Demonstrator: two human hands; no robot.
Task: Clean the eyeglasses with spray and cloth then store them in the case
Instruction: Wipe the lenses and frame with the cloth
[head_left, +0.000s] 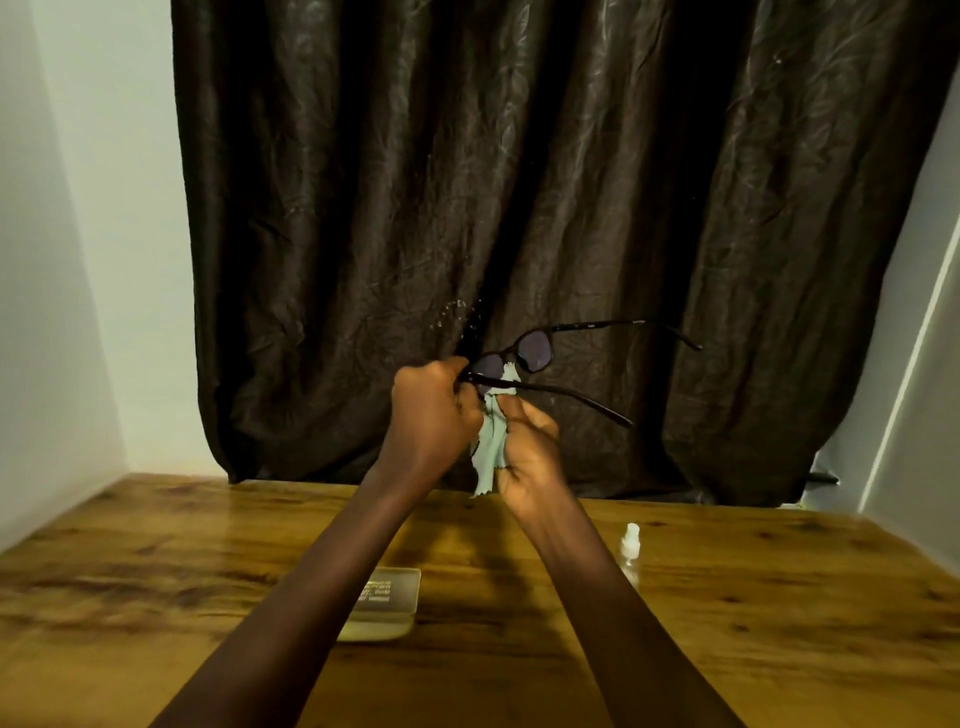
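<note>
1. The eyeglasses (524, 358) are held up above the worktop (727, 623), temples open and pointing right.
2. The left hand (431, 410) pinches the frame's left end; its fingers are closed on it.
3. The right hand (524, 457), just below, presses the cloth (491, 447) to the nearer lens.
4. The case (387, 603) lies below on the worktop, nearer the left arm.

Dim, warm indoor light. The wooden table (727, 597) carries a yellowish sheen and soft shadows beneath the raised forearms. The dark curtain (519, 182) absorbs most light, showing only faint highlights along its folds; the white walls (78, 260) read grey-green. Wide-angle distortion bends the wall edges and table sides outward toward the frame borders. The near table surface and the case (387, 605) are smeared by motion blur, its printed text illegible; overall detail is soft and grainy
</note>
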